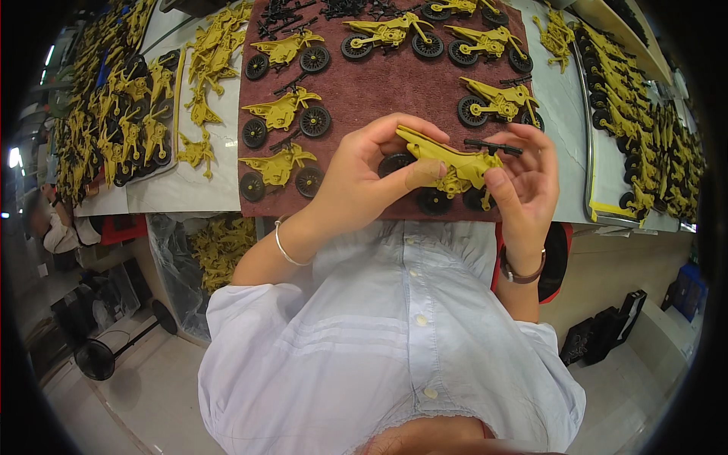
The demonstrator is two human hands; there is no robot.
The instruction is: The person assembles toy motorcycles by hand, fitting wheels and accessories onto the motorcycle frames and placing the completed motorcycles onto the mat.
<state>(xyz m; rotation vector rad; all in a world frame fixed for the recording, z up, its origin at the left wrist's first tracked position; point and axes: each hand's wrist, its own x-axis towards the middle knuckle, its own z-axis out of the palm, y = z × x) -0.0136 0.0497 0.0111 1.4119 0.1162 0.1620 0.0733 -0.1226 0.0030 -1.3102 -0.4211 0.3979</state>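
Above the front edge of a dark red cloth (364,91), both hands hold a yellow toy motorcycle body (466,167). My left hand (356,174) grips its tail end, the thumb pressed along the near side. Around the front end close the fingers of my right hand (527,186), next to a black handlebar (493,145) at the top of the body. Black wheels (434,201) show below and behind the body; whether they belong to it or to another toy on the cloth I cannot tell.
Several wheeled yellow toy motorcycles (279,112) stand in columns on the cloth's left and right. Small black parts (284,15) lie at its far edge. Yellow bodies (216,49) are heaped to the left. Packed trays of motorcycles (633,129) flank both sides.
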